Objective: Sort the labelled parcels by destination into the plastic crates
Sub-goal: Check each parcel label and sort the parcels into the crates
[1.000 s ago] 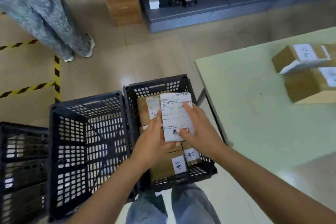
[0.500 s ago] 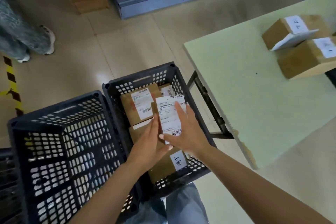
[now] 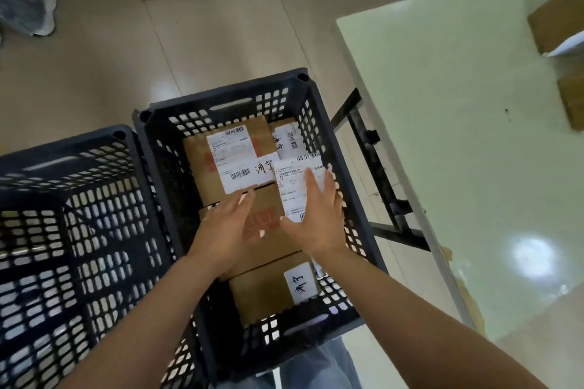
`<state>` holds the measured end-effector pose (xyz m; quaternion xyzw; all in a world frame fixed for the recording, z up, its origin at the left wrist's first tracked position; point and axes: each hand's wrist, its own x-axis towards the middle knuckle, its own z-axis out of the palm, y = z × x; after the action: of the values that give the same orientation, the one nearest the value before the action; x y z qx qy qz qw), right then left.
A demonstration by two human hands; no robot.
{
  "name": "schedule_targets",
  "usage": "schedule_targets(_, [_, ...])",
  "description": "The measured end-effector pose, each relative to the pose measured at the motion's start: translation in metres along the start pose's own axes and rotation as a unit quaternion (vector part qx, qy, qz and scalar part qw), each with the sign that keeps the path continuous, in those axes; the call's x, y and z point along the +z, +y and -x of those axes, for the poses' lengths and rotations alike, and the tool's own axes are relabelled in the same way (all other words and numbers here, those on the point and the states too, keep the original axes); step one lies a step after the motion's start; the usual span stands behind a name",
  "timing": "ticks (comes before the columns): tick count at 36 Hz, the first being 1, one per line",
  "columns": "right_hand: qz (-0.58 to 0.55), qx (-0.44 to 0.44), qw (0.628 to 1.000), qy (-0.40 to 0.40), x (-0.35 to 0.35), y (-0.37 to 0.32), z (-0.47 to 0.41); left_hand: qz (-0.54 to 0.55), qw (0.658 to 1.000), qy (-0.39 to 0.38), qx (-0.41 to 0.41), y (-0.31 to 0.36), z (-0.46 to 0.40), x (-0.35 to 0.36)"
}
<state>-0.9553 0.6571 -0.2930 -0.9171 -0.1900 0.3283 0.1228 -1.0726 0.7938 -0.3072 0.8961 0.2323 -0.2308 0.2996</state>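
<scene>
A black plastic crate (image 3: 319,123) stands on the floor below me and holds several brown parcels. The white-labelled parcel (image 3: 294,186) lies inside it at the right, on top of a brown box with red print (image 3: 268,224). My right hand (image 3: 319,218) rests flat on that label with straight fingers. My left hand (image 3: 227,227) lies open beside it over the red-printed box, fingers straight. A large labelled box (image 3: 227,161) fills the crate's back, and a parcel with a handwritten tag (image 3: 300,283) lies at the front.
A second black crate (image 3: 79,230) stands directly left, touching the first. A pale green table (image 3: 442,136) with black legs is at the right, with two more cardboard parcels (image 3: 556,22) at its far edge. Another person's shoe (image 3: 28,3) is top left on the tiled floor.
The white-labelled parcel has gone down from above the crate to rest among the boxes inside. Both hands have flattened and my left hand has come off it. The view has tilted downward.
</scene>
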Motion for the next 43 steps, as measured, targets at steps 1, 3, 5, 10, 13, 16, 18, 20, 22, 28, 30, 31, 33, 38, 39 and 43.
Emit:
schedule_targets(1, [-0.002, 0.007, 1.000, -0.008, 0.007, 0.005, -0.004, -0.009, 1.000, -0.002, -0.011, -0.006, -0.004, 0.004])
schedule_targets(3, [-0.001, 0.008, 1.000, -0.028, 0.020, 0.013, -0.013, -0.024, 0.999, -0.003, -0.024, -0.017, -0.013, 0.014])
schedule_targets(5, [0.010, -0.001, 0.999, -0.034, 0.030, 0.019, -0.021, -0.047, 0.999, -0.010, -0.026, -0.026, -0.022, 0.024])
schedule_targets(10, [0.041, -0.016, 0.999, 0.005, 0.044, 0.024, -0.042, -0.097, 0.992, -0.044, -0.067, -0.039, -0.049, 0.043])
schedule_targets(13, [0.054, -0.016, 0.998, 0.022, 0.047, 0.025, -0.057, -0.086, 0.989, -0.063, -0.097, -0.044, -0.065, 0.051])
schedule_targets(16, [0.073, -0.026, 0.996, 0.045, 0.045, 0.025, -0.067, -0.077, 0.987, -0.077, -0.114, -0.042, -0.079, 0.059])
schedule_targets(18, [0.087, -0.032, 0.994, 0.055, 0.044, 0.022, -0.074, -0.080, 0.985, -0.085, -0.128, -0.042, -0.084, 0.063])
schedule_targets(20, [0.103, -0.038, 0.992, 0.063, 0.042, 0.018, -0.080, -0.096, 0.980, -0.102, -0.141, -0.043, -0.085, 0.068])
schedule_targets(22, [0.115, -0.041, 0.990, 0.072, 0.042, 0.014, -0.085, -0.101, 0.976, -0.117, -0.154, -0.045, -0.084, 0.069])
schedule_targets(28, [0.124, -0.043, 0.987, 0.096, 0.044, 0.004, -0.093, -0.088, 0.974, -0.130, -0.165, -0.051, -0.080, 0.062])
schedule_targets(30, [0.133, -0.045, 0.985, 0.100, 0.048, 0.004, -0.093, -0.096, 0.973, -0.133, -0.163, -0.051, -0.080, 0.062])
schedule_targets(31, [0.135, -0.046, 0.984, 0.104, 0.049, 0.004, -0.093, -0.101, 0.972, -0.135, -0.161, -0.051, -0.080, 0.063])
schedule_targets(33, [0.130, -0.041, 0.985, 0.110, 0.052, 0.004, -0.092, -0.105, 0.972, -0.137, -0.160, -0.050, -0.080, 0.064])
schedule_targets(38, [0.106, -0.045, 0.988, 0.099, 0.048, 0.011, -0.091, -0.105, 0.972, -0.135, -0.162, -0.049, -0.078, 0.065])
schedule_targets(39, [0.109, -0.053, 0.988, 0.096, 0.047, 0.014, -0.090, -0.107, 0.972, -0.134, -0.161, -0.049, -0.078, 0.065])
schedule_targets(43, [0.106, -0.088, 0.985, 0.108, 0.051, 0.026, -0.082, -0.109, 0.973, -0.130, -0.154, -0.052, -0.077, 0.067])
